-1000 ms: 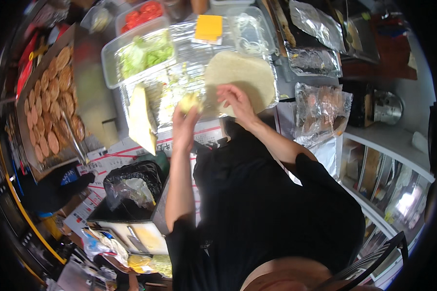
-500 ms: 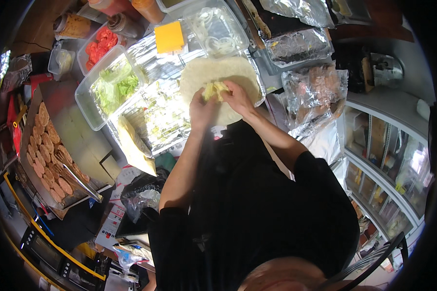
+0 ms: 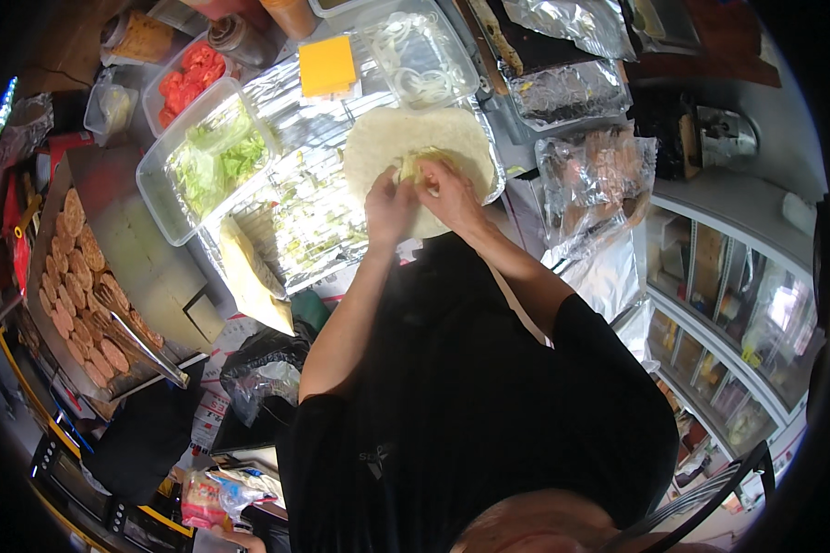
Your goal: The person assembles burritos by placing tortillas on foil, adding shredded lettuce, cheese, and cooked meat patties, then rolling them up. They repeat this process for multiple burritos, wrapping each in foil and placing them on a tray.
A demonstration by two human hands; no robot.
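A large round pale flatbread (image 3: pixel 371 146), like a tortilla, lies at the near right end of the foil-covered tray (image 3: pixel 290 170). Over its middle, soft pale yellow food (image 3: pixel 422 157), perhaps egg, is pinched between my two hands. My left hand (image 3: pixel 390 205) closes on its left side, slightly blurred. My right hand (image 3: pixel 452 195) has its fingers curled over the food from the right, hiding much of it. Left of the flatbread, shredded lettuce scraps are strewn on the tray.
Tubs of lettuce (image 3: pixel 207 170), tomato (image 3: pixel 192 83) and sliced onion (image 3: pixel 424 60) stand around orange cheese slices (image 3: pixel 326 66). Several patties (image 3: pixel 81 286) and tongs (image 3: pixel 148 341) lie on a griddle at left. A bag of meat (image 3: pixel 595 170) is at right, above a glass-fronted cabinet (image 3: pixel 724 313).
My right hand has come down and inward, its fingers now covering more of the yellow food. My left hand stays close beside it. The view has shifted slightly.
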